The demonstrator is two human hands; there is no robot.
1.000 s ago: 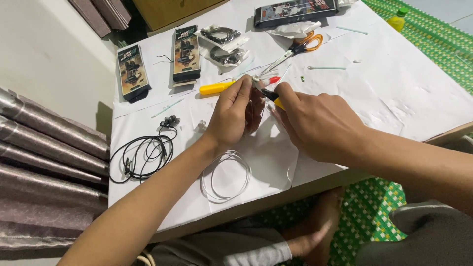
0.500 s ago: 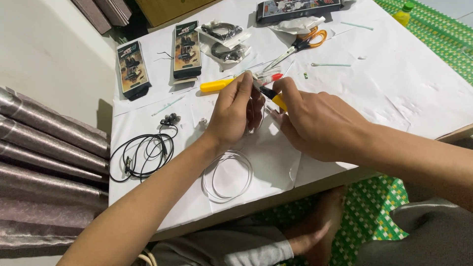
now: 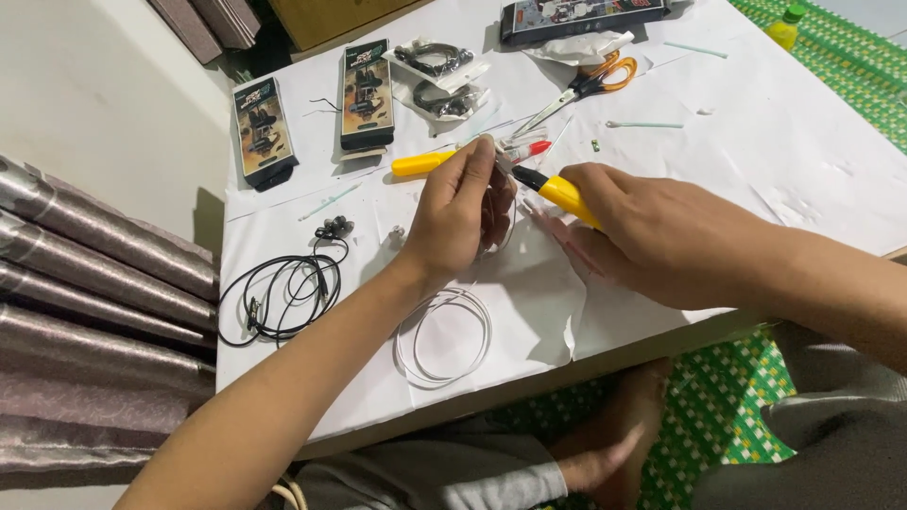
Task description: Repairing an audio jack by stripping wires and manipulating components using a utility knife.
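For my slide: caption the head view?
Left hand pinches white cable; right hand applies yellow tool to it.

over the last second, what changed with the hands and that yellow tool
Very little. The right hand keeps its grip on the yellow-handled tool, its tip at the small part pinched in the left hand; both hands only shifted slightly. The white cable loop, black earphones, second yellow tool, scissors and boxes stayed put.
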